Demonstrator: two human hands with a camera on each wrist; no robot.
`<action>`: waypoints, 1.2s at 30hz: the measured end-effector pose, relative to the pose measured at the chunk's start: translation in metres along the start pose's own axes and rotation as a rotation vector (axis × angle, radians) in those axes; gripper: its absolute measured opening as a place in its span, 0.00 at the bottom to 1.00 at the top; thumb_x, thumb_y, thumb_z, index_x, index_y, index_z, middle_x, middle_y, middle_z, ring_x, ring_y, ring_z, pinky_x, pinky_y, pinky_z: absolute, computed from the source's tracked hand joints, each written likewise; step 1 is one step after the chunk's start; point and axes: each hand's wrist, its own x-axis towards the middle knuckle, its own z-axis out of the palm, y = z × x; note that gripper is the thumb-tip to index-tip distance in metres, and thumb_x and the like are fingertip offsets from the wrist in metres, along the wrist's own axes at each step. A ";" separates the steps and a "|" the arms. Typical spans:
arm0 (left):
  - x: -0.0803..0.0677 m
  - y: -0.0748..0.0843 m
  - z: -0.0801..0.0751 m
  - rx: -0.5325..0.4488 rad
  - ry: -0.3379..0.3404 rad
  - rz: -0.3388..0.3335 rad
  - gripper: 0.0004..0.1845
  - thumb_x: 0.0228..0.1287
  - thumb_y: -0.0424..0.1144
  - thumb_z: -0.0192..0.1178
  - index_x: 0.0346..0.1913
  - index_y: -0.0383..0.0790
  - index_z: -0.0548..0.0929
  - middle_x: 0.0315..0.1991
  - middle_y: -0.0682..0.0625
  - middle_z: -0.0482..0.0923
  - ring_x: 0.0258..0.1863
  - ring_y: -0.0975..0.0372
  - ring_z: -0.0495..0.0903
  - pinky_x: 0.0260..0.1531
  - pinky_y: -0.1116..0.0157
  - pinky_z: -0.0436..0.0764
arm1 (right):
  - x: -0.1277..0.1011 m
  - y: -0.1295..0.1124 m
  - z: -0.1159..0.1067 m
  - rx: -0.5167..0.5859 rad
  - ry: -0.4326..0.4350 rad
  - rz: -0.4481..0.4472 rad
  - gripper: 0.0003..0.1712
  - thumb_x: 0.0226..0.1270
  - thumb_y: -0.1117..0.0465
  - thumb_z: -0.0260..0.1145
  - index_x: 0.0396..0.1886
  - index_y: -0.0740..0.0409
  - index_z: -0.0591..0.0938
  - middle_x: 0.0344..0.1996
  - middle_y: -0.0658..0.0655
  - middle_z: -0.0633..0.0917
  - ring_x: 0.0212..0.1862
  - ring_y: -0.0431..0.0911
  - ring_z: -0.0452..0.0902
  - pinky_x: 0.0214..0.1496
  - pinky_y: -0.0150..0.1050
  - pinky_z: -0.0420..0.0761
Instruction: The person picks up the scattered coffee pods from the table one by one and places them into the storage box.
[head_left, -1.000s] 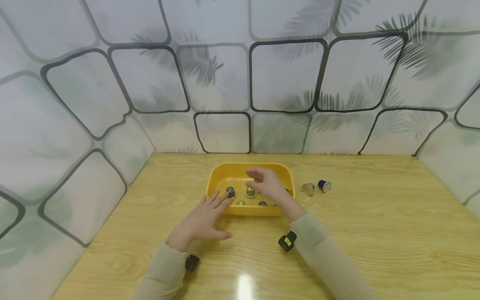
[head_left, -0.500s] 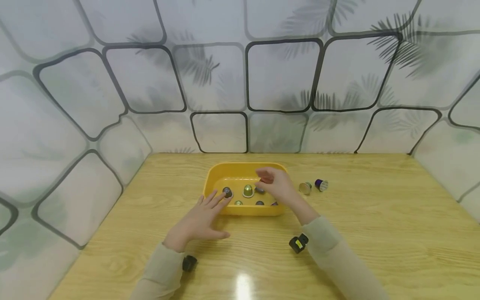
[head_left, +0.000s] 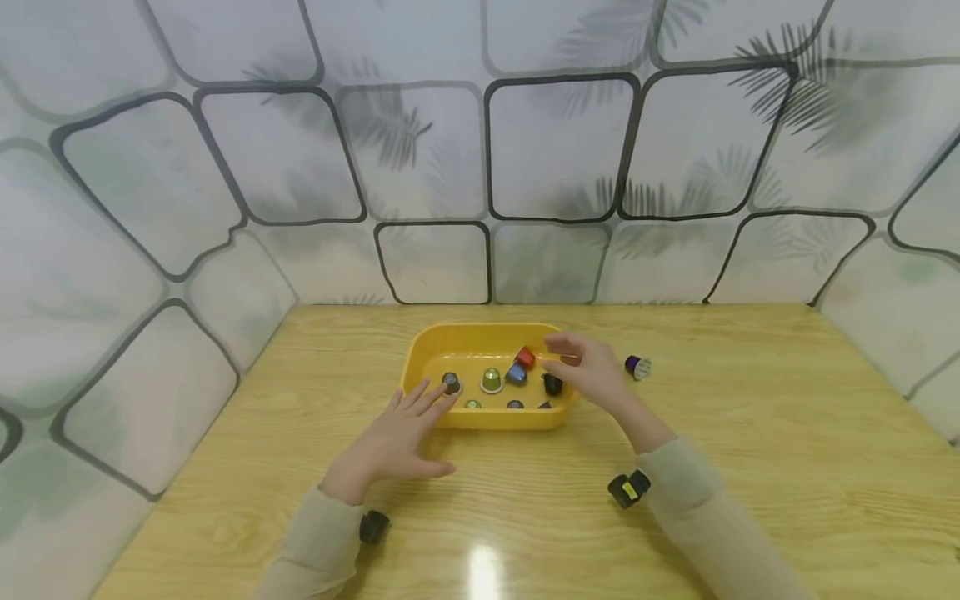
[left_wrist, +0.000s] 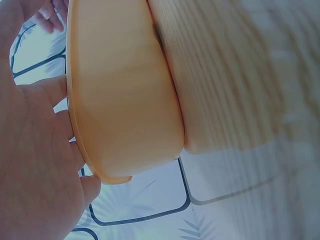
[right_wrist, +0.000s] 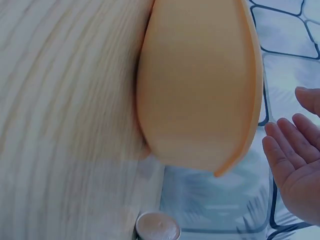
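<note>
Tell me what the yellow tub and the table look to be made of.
Yellow tub: looks like moulded plastic, smooth and matte, with rounded corners and a rolled rim. Table: pale wood or wood-look laminate, hard to tell which; the grain lines show, and a glossy glare suggests a sealed surface.

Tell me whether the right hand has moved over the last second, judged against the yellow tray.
Yes. The right hand has shifted to the right: it was over the middle of the yellow tray and now sits at its right rim, fingers open.

Right hand (head_left: 592, 368) moved off yellow tray (head_left: 420, 354) rightward, red capsule (head_left: 526, 357) uncovered
</note>
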 end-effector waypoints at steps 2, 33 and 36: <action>-0.001 0.000 -0.001 0.003 -0.001 -0.004 0.47 0.49 0.59 0.59 0.67 0.39 0.54 0.67 0.40 0.49 0.65 0.46 0.41 0.57 0.41 0.44 | -0.002 0.003 -0.004 -0.014 0.007 0.001 0.22 0.56 0.63 0.64 0.50 0.65 0.74 0.48 0.65 0.77 0.50 0.54 0.73 0.51 0.43 0.72; -0.001 0.000 0.000 0.009 0.024 0.010 0.47 0.48 0.60 0.59 0.67 0.39 0.54 0.67 0.41 0.49 0.65 0.45 0.42 0.57 0.41 0.45 | -0.007 0.035 -0.042 -0.116 0.049 0.082 0.22 0.57 0.65 0.63 0.51 0.70 0.73 0.49 0.68 0.75 0.50 0.59 0.72 0.51 0.45 0.72; 0.001 0.000 0.001 0.005 0.023 0.014 0.47 0.48 0.60 0.59 0.67 0.39 0.54 0.67 0.41 0.49 0.65 0.45 0.42 0.56 0.40 0.45 | -0.005 0.041 -0.044 -0.128 0.046 0.100 0.23 0.57 0.65 0.63 0.51 0.70 0.72 0.49 0.69 0.75 0.49 0.59 0.71 0.51 0.46 0.72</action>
